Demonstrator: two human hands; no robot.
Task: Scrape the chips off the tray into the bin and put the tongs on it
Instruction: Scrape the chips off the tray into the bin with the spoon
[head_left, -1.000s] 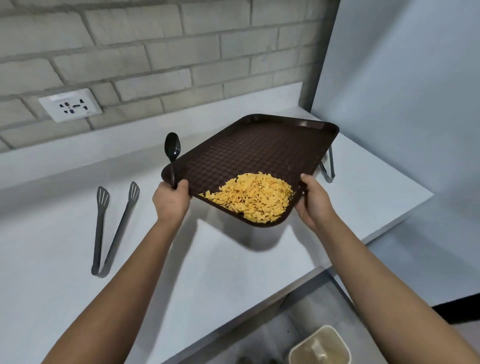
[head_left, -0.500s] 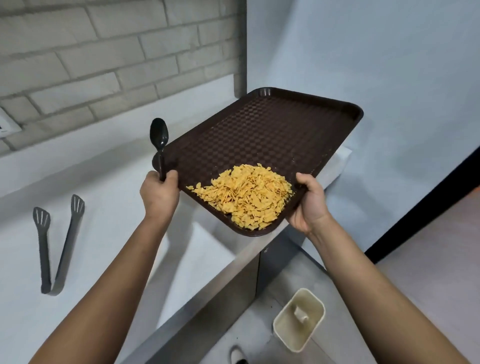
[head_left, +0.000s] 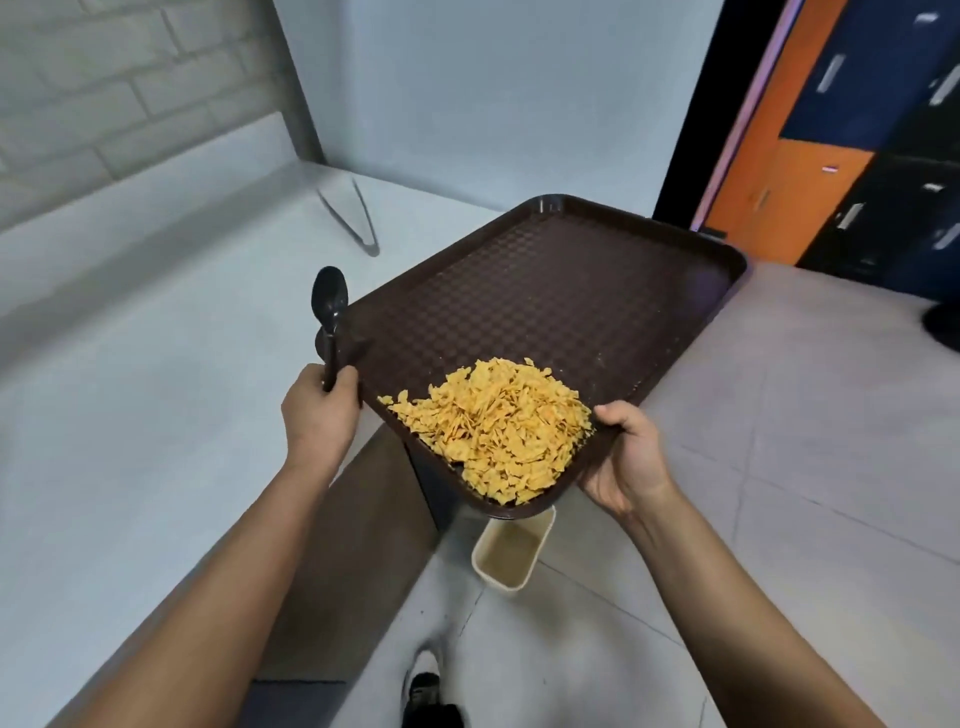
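- Tiled floor (head_left: 779, 467) beside a white bench (head_left: 130, 415); brick wall behind, orange and dark lockers (head_left: 857, 130) far past the tray.
- Tray (head_left: 571, 291), brown, held clear of the bench edge and tilted toward the person, its near corner above the bin (head_left: 511, 553), a small beige tub on the floor below.
- Chips (head_left: 493, 428) heaped in that near low corner, right against the rim.
- Left hand (head_left: 319, 415): grip closed round the tray's left edge and a black spoon (head_left: 328, 306) together, spoon bowl standing up. Right hand (head_left: 626, 457): grip closed on the tray's near right edge, thumb on top, just beside the heap.
- Tongs (head_left: 353, 218) lie on the bench well beyond the tray, untouched.
- Risk: bin mouth looks narrow against the heap. More tilt could send chips over a broad stretch of rim and onto the floor around the bin.
- Risk: scraping needs the left hand freed to work the spoon. The right hand alone would carry a wide tray by one corner, so it may twist or dip.
- Risk: a shoe (head_left: 428, 686) stands near the bin; spilled chips would land underfoot.
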